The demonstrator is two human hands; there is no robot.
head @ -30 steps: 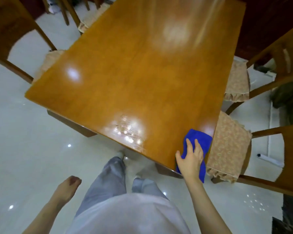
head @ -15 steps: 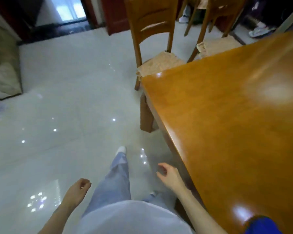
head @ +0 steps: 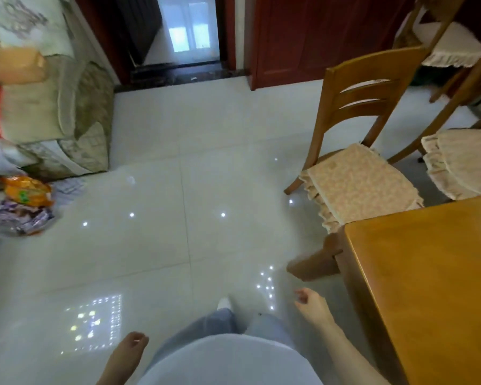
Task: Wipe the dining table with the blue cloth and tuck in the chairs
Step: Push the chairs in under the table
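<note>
Wooden chair at two o'clock stands out from the worktop corner, so tucking seems the step in hand. Left hand and right hand hang loosely curled, empty. Cloth is out of view. Next: reach the chair back, push in.

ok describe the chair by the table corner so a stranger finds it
Find the orange-brown wooden dining table at right, then its far corner. The wooden chair with curved back slats stands there; its cushion is speckled pinkish-beige, the cushion on the next chair is paler.
</note>
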